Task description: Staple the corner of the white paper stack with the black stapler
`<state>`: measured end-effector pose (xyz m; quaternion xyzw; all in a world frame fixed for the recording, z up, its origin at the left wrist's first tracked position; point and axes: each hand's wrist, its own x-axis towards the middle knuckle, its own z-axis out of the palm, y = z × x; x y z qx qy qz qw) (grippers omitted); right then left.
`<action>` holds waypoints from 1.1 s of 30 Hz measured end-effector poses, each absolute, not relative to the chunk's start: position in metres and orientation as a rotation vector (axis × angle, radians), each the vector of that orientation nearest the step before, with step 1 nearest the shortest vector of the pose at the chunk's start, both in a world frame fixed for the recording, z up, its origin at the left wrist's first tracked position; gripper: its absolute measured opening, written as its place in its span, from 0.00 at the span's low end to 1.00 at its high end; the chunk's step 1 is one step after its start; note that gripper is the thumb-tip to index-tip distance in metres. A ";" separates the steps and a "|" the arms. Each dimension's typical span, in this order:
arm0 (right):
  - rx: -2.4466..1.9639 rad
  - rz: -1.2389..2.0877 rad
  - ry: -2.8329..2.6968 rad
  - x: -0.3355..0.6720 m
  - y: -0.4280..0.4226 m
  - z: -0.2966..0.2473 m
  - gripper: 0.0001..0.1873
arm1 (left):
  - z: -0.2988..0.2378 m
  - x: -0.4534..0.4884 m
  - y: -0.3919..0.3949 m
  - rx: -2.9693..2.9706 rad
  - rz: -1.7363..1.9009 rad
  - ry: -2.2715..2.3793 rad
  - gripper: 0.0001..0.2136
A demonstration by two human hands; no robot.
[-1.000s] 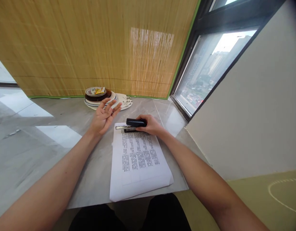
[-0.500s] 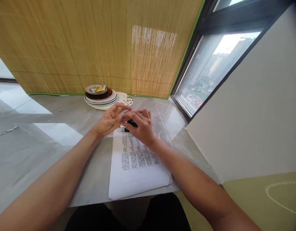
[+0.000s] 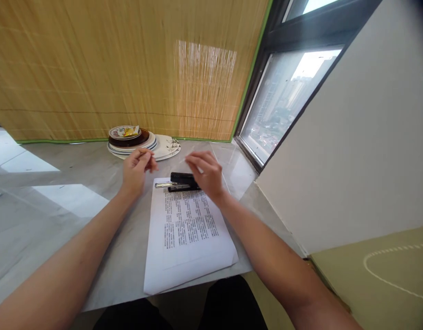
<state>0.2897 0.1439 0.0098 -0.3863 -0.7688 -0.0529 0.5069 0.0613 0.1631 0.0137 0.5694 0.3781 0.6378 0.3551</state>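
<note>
Packet [image 3: 131, 132] on plates [image 3: 123, 149], left hand [image 3: 136, 169] curled, right hand [image 3: 208, 172] pinched, contents unclear, stapler [image 3: 181, 178] near

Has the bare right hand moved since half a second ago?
Yes, rightward: the bare right hand reached left past the right edge of the white oval plate with dark branches; now it lies right of that edge.
</note>
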 end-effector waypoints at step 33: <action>-0.723 0.691 -2.327 0.327 0.164 -0.006 0.22 | -0.003 0.052 0.175 2.258 1.357 1.525 0.11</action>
